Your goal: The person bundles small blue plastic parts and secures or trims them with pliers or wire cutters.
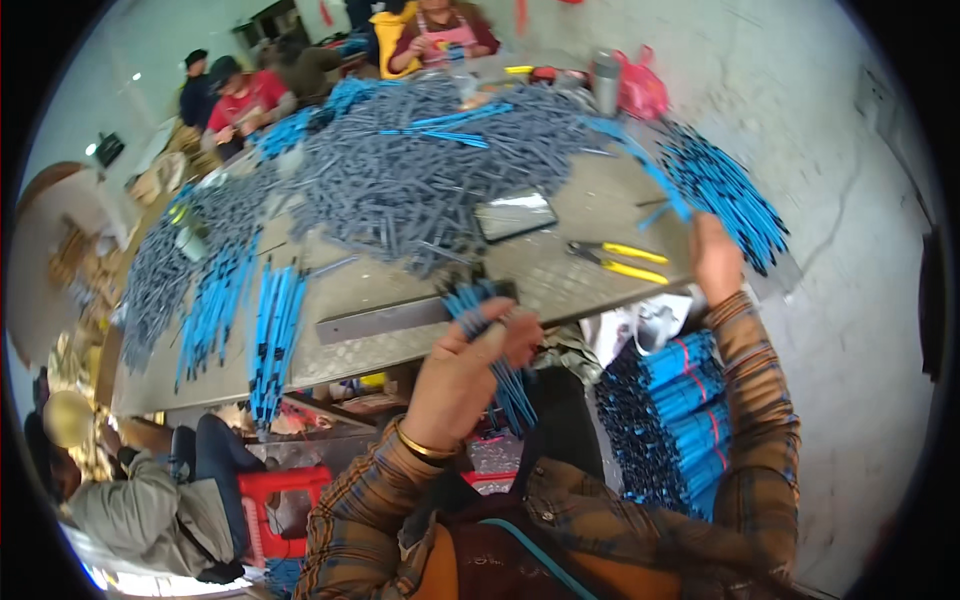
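Left hand [450, 385] tight around a blue rod bundle [516, 398], right hand [716, 262] apparently pinching blurred blue strands [657, 174].

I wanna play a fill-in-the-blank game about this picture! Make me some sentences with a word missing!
1. The left hand holds a bundle of thin ____ rods.
2. The pliers on the table have ____ handles.
3. The big heap of short sticks beyond the smartphone is mostly ____.
4. The plastic bag is just to the ____ of the grey flask.

Missing words: blue; yellow; grey; right.
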The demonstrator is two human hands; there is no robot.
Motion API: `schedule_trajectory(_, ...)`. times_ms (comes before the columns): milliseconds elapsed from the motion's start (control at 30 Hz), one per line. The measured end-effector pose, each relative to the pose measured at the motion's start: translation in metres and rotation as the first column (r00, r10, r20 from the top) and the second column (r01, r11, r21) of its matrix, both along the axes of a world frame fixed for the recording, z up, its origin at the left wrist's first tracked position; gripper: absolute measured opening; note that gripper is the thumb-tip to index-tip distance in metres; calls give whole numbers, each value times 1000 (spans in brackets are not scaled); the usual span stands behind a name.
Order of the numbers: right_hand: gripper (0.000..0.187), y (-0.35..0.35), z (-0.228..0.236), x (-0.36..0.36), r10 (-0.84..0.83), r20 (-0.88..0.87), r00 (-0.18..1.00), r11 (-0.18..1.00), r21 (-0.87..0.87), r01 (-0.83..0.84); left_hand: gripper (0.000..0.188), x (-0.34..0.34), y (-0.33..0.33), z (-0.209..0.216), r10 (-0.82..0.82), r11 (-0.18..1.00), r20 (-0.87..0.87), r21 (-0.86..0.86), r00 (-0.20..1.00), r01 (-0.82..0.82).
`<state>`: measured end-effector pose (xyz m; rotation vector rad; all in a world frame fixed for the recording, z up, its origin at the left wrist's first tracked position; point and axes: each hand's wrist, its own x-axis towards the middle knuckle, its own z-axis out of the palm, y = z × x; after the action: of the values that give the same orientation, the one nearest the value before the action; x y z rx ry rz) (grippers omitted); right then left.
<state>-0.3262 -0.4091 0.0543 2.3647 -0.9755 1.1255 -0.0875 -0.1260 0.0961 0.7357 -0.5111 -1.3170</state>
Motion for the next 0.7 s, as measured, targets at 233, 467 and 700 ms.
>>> schedule_trajectory(233,17,147,3,29,236,77,969,947,207,-247,20,-4,-47,-2,419,894,-5,-172,908,-414)
schedule_trajectory(467,13,159,-12,24,401,223,888,766,450,-459,14,5,-38,-9,393,907,82,-202,916,-370)
schedule_trajectory(700,23,-1,-4,-16,133,-25,991,863,494,-103,15,-7,-12,8,164,982,-211,-58,964,-180)
